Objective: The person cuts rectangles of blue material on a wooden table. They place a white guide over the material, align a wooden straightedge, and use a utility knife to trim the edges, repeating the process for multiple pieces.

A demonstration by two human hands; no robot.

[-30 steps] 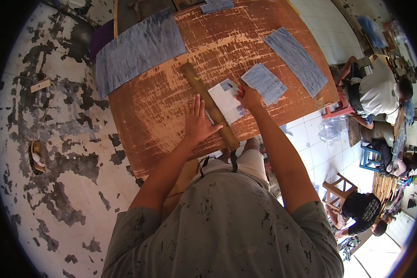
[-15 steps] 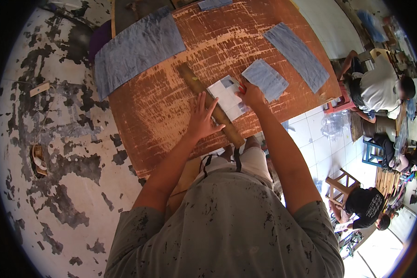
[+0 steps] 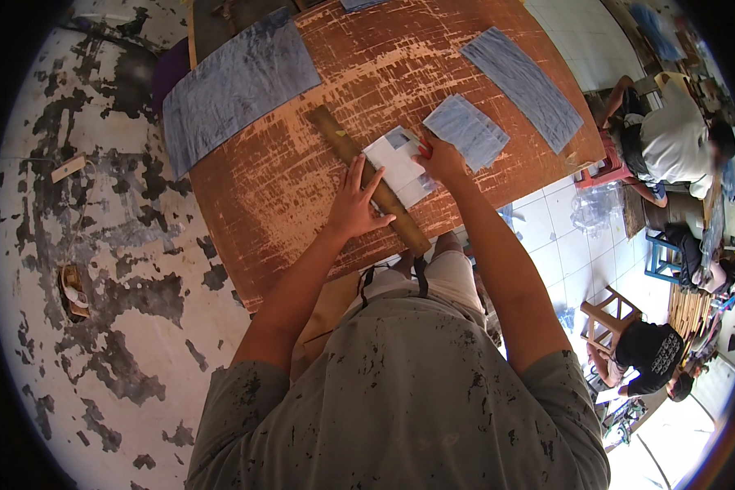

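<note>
On the worn brown table [image 3: 269, 204], a long dark-yellow straightedge [image 3: 335, 135] lies slantwise along the left edge of a white sheet piece [image 3: 392, 163] with grey-blue patches. My left hand [image 3: 354, 200] presses flat on the straightedge, fingers spread. My right hand [image 3: 445, 161] is closed at the sheet's right side, around what looks like a red-handled cutter [image 3: 425, 149]; most of it is hidden by the fingers. Just beyond that hand lies a stack of blue-grey marbled pieces [image 3: 468, 131].
A large blue-grey marbled sheet [image 3: 241, 90] covers the table's far left, and a long marbled strip [image 3: 523, 88] lies at the right. Peeling wall [image 3: 122, 327] runs along the left. Two people sit at the right, near a wooden stool [image 3: 608, 318] and a blue stool [image 3: 663, 257].
My right hand has turned slightly at the sheet's right side, and more of the red tool shows. My left hand stays on the straightedge. The whole view has shifted a little.
</note>
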